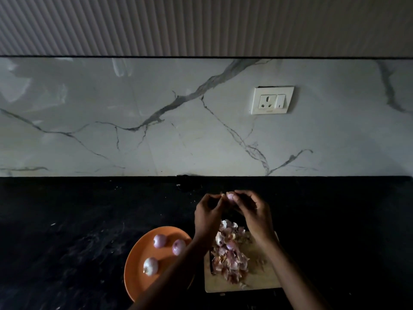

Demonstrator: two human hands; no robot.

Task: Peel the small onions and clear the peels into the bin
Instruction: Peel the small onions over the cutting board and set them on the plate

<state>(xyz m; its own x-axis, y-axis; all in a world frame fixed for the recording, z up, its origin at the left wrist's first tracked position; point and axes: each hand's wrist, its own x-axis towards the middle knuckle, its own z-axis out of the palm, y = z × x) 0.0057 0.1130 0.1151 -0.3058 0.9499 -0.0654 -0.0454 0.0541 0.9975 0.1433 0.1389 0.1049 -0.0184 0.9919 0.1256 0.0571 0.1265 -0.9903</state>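
Observation:
Both hands are raised above the black counter and meet on one small onion. My right hand grips the onion with curled fingers. My left hand pinches at its skin from the left. Below them a heap of pinkish onion peels lies on a wooden cutting board. To the left, an orange plate holds three peeled small onions.
The black counter stretches left and right of the plate and board. A marble backsplash rises behind it, with a white wall socket at the right. No bin is in view.

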